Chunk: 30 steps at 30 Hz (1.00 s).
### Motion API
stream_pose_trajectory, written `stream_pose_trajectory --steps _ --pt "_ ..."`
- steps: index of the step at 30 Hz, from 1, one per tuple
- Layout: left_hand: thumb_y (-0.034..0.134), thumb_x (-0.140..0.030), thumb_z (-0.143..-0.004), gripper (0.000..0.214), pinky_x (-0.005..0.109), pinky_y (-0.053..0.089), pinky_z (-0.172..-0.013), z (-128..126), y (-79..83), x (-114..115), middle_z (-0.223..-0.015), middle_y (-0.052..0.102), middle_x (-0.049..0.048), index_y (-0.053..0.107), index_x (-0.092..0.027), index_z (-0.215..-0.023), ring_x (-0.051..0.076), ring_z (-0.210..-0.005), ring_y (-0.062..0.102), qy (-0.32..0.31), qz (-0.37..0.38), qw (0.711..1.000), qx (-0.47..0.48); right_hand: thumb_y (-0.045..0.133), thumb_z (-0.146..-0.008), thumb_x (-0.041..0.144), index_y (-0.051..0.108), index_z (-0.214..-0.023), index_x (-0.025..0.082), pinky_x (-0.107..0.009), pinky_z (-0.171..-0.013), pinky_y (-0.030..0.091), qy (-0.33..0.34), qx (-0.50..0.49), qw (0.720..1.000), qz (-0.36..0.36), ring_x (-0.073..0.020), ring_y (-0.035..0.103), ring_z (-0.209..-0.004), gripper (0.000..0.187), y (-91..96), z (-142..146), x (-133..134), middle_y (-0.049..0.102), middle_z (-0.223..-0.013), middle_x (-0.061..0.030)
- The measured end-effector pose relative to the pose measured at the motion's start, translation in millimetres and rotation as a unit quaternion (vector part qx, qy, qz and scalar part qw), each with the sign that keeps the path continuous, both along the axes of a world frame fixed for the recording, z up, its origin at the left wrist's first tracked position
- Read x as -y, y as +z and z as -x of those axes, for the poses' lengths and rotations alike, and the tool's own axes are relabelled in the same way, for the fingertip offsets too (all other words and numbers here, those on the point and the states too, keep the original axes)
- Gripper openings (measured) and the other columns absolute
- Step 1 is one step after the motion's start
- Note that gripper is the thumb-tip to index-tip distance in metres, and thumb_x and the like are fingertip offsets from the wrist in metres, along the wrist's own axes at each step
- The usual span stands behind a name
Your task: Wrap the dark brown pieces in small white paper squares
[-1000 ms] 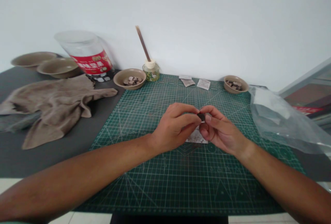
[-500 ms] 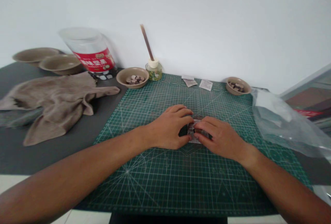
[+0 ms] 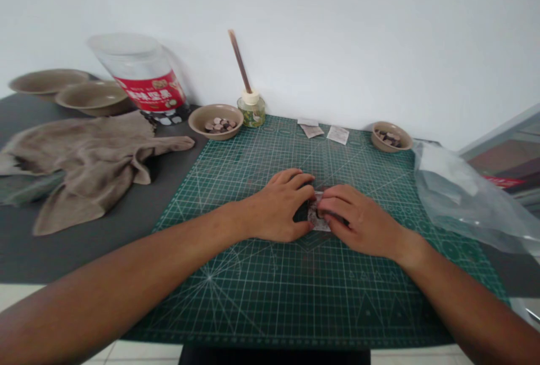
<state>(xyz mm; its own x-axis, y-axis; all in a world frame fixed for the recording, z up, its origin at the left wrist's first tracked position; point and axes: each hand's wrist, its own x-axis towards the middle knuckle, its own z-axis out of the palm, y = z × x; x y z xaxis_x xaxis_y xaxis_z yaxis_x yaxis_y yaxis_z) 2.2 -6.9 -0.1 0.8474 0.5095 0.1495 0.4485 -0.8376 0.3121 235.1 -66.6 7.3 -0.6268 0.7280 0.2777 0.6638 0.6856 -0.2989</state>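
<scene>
A small printed paper square [image 3: 313, 219] lies on the green cutting mat [image 3: 261, 286] between my hands, partly covered by them. At its left edge, my left hand [image 3: 287, 207] is curved, with thumb and fingertips resting on the paper and a gap between them. My right hand [image 3: 350, 216] covers the paper's right part, its thumb and fingers pinched together over it. A small dark edge shows under these fingertips; most of that piece is hidden.
Bowls of small light and dark pieces stand at the back left [image 3: 223, 134] and back right [image 3: 382, 145]. Paper squares [image 3: 338, 134], a reed diffuser [image 3: 252, 112] and a jar [image 3: 156, 89] are along the wall. A cloth [image 3: 93, 157] lies left, a plastic bag [image 3: 455, 196] right.
My right fingers have shifted slightly over the paper, and a little more of its printed surface shows. My left hand stays at the paper's left edge. The camera view has shifted slightly.
</scene>
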Motion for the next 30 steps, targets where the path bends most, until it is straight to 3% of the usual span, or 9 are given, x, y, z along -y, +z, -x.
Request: stream_pose_trajectory --steps 9,30 --pt "0.063 -0.038 -0.086 0.040 0.054 0.024 -0.120 2.1 1.3 -0.4 -0.156 0.036 0.0141 0.056 -0.018 -0.120 0.037 -0.147 0.026 -0.005 0.008 1.000 -0.013 0.053 -0.097 0.015 0.066 -0.104 0.018 -0.042 -0.088 0.048 0.045 0.056 0.997 0.003 -0.0231 0.059 -0.097 0.016 1.9 -1.4 -2.7 0.069 -0.108 -0.0084" --pt "0.061 -0.044 -0.087 0.050 0.053 0.019 -0.122 0.7 -3.2 1.3 -0.160 0.030 0.0169 0.049 -0.016 -0.127 0.036 -0.150 0.023 0.021 0.005 1.000 -0.020 0.051 -0.099 0.016 0.066 -0.100 0.020 -0.037 -0.086 0.051 0.032 0.067 0.997 0.036 -0.0212 0.062 -0.098 0.016 0.4 -1.1 -2.0 0.069 -0.105 -0.0074"
